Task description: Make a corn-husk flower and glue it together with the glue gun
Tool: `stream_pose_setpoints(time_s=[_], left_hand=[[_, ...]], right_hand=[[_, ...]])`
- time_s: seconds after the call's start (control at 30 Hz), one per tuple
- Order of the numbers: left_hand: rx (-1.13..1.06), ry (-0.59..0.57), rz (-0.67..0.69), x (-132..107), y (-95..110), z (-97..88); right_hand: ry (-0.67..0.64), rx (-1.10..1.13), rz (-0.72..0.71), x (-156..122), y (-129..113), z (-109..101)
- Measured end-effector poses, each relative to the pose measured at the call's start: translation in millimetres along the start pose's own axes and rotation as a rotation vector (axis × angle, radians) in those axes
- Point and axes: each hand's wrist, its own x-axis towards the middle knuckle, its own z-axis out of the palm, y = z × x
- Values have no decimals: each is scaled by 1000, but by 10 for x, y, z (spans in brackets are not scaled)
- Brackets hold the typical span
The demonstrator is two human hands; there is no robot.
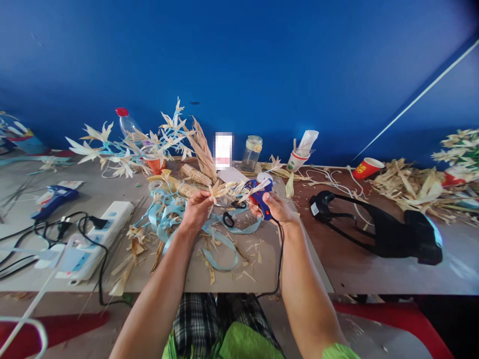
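My left hand (197,209) pinches a pale corn-husk flower (217,191) by its left side, over the middle of the table. Wrapped round the handle of a blue hot glue gun (265,199) is my right hand (277,207), a short way to the right. The glue gun's black cord runs down toward the table's front edge. More pale husk pieces (243,189) lie between the two hands; whether the gun's tip touches them, I cannot tell. Light-blue ribbon (220,257) curls on the table below, with black scissors handles (228,219) beside it.
Corn cobs (195,174) and husk-flower branches (123,154) stand behind my left hand. At left are a power strip (108,229) and another glue gun (56,199). A glass jar (251,152), a red cup (368,168) and a black headset (385,229) are to the right.
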Motion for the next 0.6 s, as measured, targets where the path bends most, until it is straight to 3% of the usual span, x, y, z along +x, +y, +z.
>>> stream_pose_setpoints(time_s=[0.37, 0.6], left_hand=[[-11, 29, 6, 10, -24, -35], [-5, -4, 38, 16, -34, -44]], right_hand=[[28, 19, -20, 5, -19, 11], [245, -10, -73, 32, -39, -7]])
